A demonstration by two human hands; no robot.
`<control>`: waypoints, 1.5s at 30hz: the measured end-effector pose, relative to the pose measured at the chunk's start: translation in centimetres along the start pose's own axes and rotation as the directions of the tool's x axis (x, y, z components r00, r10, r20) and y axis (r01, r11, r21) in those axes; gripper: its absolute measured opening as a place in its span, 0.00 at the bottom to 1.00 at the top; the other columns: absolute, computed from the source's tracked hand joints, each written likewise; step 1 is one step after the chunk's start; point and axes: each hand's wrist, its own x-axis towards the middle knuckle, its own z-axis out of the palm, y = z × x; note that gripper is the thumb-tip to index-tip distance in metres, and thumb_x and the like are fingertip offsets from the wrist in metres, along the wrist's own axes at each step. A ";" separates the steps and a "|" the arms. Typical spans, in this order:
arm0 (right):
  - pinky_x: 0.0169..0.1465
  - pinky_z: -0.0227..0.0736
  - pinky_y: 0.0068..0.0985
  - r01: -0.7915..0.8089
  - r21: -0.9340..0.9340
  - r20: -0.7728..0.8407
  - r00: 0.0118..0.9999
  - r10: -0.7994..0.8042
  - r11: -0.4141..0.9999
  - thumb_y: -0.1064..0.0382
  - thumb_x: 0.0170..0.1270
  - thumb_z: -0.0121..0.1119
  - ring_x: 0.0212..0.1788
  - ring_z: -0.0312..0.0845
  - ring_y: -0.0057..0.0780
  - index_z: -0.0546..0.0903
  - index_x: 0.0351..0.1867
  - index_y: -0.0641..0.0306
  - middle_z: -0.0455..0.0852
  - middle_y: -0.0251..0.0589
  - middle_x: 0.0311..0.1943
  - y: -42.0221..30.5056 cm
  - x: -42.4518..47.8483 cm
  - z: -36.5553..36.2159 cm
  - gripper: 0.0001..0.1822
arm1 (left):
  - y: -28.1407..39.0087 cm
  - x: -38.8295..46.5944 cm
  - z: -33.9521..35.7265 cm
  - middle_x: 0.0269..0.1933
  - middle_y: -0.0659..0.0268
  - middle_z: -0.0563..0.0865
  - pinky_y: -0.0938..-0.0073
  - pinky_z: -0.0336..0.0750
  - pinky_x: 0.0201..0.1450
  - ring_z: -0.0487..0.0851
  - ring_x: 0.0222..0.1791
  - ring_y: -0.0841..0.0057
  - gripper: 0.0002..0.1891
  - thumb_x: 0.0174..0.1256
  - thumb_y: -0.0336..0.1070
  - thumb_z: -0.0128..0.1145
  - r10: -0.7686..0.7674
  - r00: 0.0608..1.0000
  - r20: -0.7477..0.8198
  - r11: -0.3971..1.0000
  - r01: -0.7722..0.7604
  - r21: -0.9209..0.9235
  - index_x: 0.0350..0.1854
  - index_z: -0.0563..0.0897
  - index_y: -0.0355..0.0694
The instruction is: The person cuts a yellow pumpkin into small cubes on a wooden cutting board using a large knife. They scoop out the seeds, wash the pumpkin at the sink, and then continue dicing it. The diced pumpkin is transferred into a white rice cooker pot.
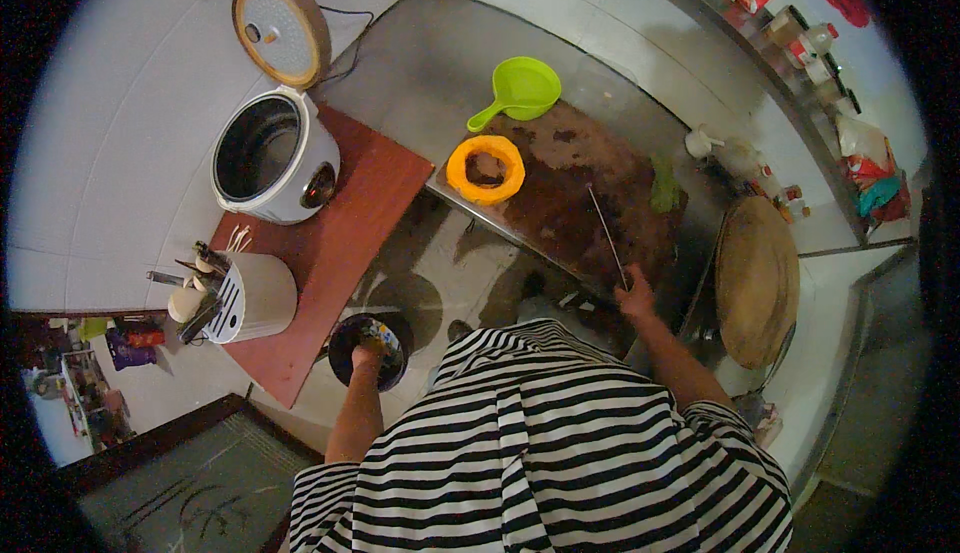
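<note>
My left hand (367, 358) reaches over a dark round bin (342, 350) below the counter; its fingers are blurred, and whether they hold anything is unclear. My right hand (635, 296) grips the handle of a knife (609, 236), seen nearly edge-on, with its tip over the wet dark cutting board (559, 211). A peeled orange ring, seemingly pumpkin (496, 197), lies at the board's left end with its middle hollow. Behind it, a green plastic ladle or strainer (527, 86) rests partly on the board. Green scraps or a green item (664, 185) lie at the board's right side.
An open rice cooker (322, 155) and a utensil holder (270, 294) stand on the red surface at left. A round wooden board (757, 283) stands at right. Jars and packets line the shelf (780, 76) above the counter.
</note>
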 end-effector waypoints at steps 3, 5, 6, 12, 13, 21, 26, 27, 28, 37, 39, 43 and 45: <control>0.52 0.70 0.32 -0.048 -0.055 0.016 0.999 0.049 0.997 0.67 0.49 0.61 0.46 0.77 0.42 0.72 0.51 0.64 0.80 0.50 0.42 2.7 1.0 -0.8 0.23 | 6.9 -1.8 -7.1 0.48 0.56 0.84 0.65 0.77 0.48 0.82 0.49 0.63 0.25 0.52 0.48 0.63 0.044 0.999 0.012 0.984 -0.041 -0.172 0.53 0.78 0.45; 0.52 0.70 0.33 0.008 -0.019 -0.011 1.000 -0.008 1.000 0.66 0.49 0.61 0.46 0.78 0.41 0.72 0.50 0.65 0.80 0.50 0.43 4.4 1.7 -1.0 0.24 | 11.6 -3.3 -12.5 0.46 0.55 0.84 0.65 0.77 0.48 0.82 0.49 0.63 0.23 0.53 0.43 0.63 -0.033 0.990 -0.140 0.905 -0.030 -0.425 0.53 0.78 0.43; 0.51 0.70 0.33 0.014 0.029 0.011 1.000 -0.015 0.999 0.66 0.50 0.61 0.46 0.78 0.41 0.72 0.50 0.65 0.80 0.50 0.43 4.9 1.9 -1.2 0.23 | 14.0 -4.4 -14.9 0.46 0.55 0.84 0.64 0.76 0.48 0.82 0.48 0.61 0.23 0.54 0.42 0.62 -0.093 0.960 -0.266 0.829 -0.073 -0.554 0.54 0.78 0.42; 0.50 0.71 0.33 0.041 0.094 0.108 0.993 -0.052 0.995 0.65 0.53 0.60 0.45 0.78 0.42 0.73 0.50 0.66 0.81 0.50 0.42 8.5 4.3 -1.8 0.22 | 24.1 -1.4 -23.5 0.51 0.51 0.81 0.68 0.74 0.50 0.81 0.47 0.63 0.32 0.55 0.48 0.64 -0.171 0.861 -0.478 0.333 -0.406 -0.851 0.60 0.73 0.35; 0.49 0.71 0.33 -0.003 0.044 0.168 0.986 -0.005 0.999 0.65 0.53 0.60 0.45 0.78 0.42 0.73 0.50 0.67 0.82 0.50 0.42 4.7 4.0 -3.7 0.22 | 24.7 0.2 -23.7 0.51 0.52 0.81 0.69 0.74 0.49 0.82 0.46 0.66 0.34 0.54 0.50 0.65 -0.232 0.849 -0.474 0.201 -0.435 -0.878 0.60 0.73 0.36; 0.49 0.71 0.35 -0.074 0.082 0.243 0.969 0.052 0.994 0.61 0.54 0.61 0.46 0.78 0.47 0.74 0.52 0.70 0.81 0.55 0.43 10.6 5.6 -3.7 0.24 | 32.2 -2.2 -31.4 0.46 0.53 0.84 0.65 0.78 0.46 0.84 0.44 0.63 0.33 0.48 0.48 0.69 -0.298 0.887 -0.352 0.464 -0.188 -0.866 0.56 0.75 0.38; 0.49 0.71 0.35 -0.031 -0.003 0.228 0.973 0.031 1.000 0.59 0.54 0.61 0.47 0.77 0.46 0.75 0.52 0.69 0.81 0.55 0.45 9.2 5.6 -4.5 0.24 | 30.3 3.2 -29.5 0.43 0.52 0.85 0.64 0.78 0.46 0.83 0.45 0.60 0.26 0.47 0.45 0.67 -0.332 0.866 -0.373 0.682 -0.053 -0.729 0.50 0.77 0.40; 0.49 0.71 0.35 -0.061 0.056 0.243 0.969 0.045 0.997 0.59 0.54 0.61 0.47 0.77 0.46 0.75 0.51 0.69 0.81 0.55 0.45 8.5 5.5 -4.9 0.24 | 31.1 2.5 -30.3 0.43 0.52 0.85 0.64 0.78 0.46 0.83 0.45 0.60 0.26 0.48 0.45 0.67 -0.346 0.877 -0.334 0.675 -0.015 -0.738 0.49 0.77 0.40; 0.48 0.71 0.35 -0.092 0.115 0.255 0.965 0.060 0.989 0.59 0.54 0.61 0.47 0.78 0.45 0.75 0.51 0.70 0.81 0.55 0.45 7.6 5.4 -5.8 0.24 | 31.9 1.4 -31.2 0.43 0.52 0.85 0.64 0.78 0.46 0.84 0.44 0.59 0.25 0.48 0.44 0.66 -0.356 0.887 -0.294 0.668 0.021 -0.744 0.49 0.77 0.39; 0.43 0.71 0.33 0.069 0.124 0.012 0.997 -0.071 0.990 0.62 0.56 0.60 0.41 0.79 0.40 0.78 0.48 0.67 0.81 0.52 0.41 10.3 4.3 -3.1 0.18 | 35.3 -3.8 -30.6 0.39 0.58 0.86 0.67 0.80 0.37 0.86 0.34 0.68 0.22 0.49 0.41 0.67 -0.052 0.933 -0.355 0.367 -0.313 -0.876 0.47 0.81 0.36; 0.42 0.71 0.35 0.152 0.120 -0.110 0.984 -0.139 0.981 0.65 0.55 0.61 0.40 0.79 0.41 0.78 0.50 0.66 0.81 0.53 0.41 7.1 4.3 -4.1 0.19 | 35.8 -4.8 -30.1 0.38 0.60 0.85 0.68 0.81 0.32 0.85 0.32 0.68 0.19 0.51 0.37 0.64 0.150 0.951 -0.271 0.050 -0.281 -0.958 0.46 0.79 0.36; 0.41 0.71 0.37 0.222 -0.160 -0.198 0.947 -0.252 0.962 0.70 0.53 0.61 0.40 0.77 0.47 0.74 0.57 0.63 0.78 0.53 0.40 2.0 5.1 -7.2 0.26 | 36.8 -7.4 -30.7 0.39 0.62 0.84 0.68 0.82 0.34 0.85 0.34 0.69 0.19 0.56 0.33 0.58 0.446 0.885 -0.130 -0.160 -0.064 -0.985 0.51 0.74 0.38; 0.42 0.71 0.38 0.210 -0.310 -0.173 0.947 -0.272 0.927 0.72 0.51 0.61 0.41 0.75 0.50 0.72 0.59 0.61 0.77 0.53 0.40 2.0 5.7 -7.1 0.29 | 37.1 -8.0 -30.3 0.41 0.61 0.83 0.69 0.82 0.36 0.85 0.36 0.69 0.18 0.58 0.32 0.56 0.549 0.834 -0.055 -0.169 0.046 -0.985 0.52 0.73 0.37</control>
